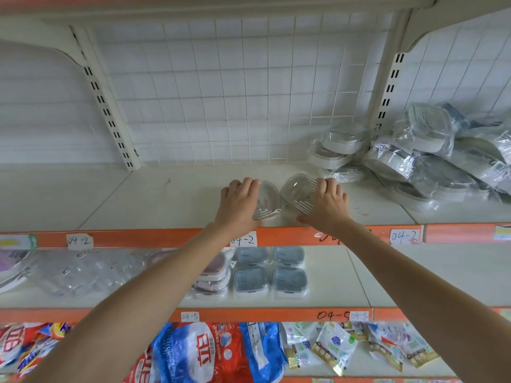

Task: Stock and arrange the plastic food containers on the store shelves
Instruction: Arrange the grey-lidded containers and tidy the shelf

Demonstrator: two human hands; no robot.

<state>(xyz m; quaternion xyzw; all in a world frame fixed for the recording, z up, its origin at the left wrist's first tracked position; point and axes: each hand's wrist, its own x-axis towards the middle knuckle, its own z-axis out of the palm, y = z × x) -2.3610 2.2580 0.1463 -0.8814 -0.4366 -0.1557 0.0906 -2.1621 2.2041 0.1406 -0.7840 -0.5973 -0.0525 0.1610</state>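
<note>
Clear plastic containers, two, side by side at near edge of top shelf (171, 200): left hand (239, 204) curled over left container (266, 201), right hand (327, 201) gripping right container (297, 193). Placing step, probably; next, squaring both in a row.

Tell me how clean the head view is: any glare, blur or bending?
Head view: even, soft light, no hard shadows; shelf edge bows from the wide lens; glare on the wrapped pile; clear containers under the left hand and right hand look washed out.
</note>
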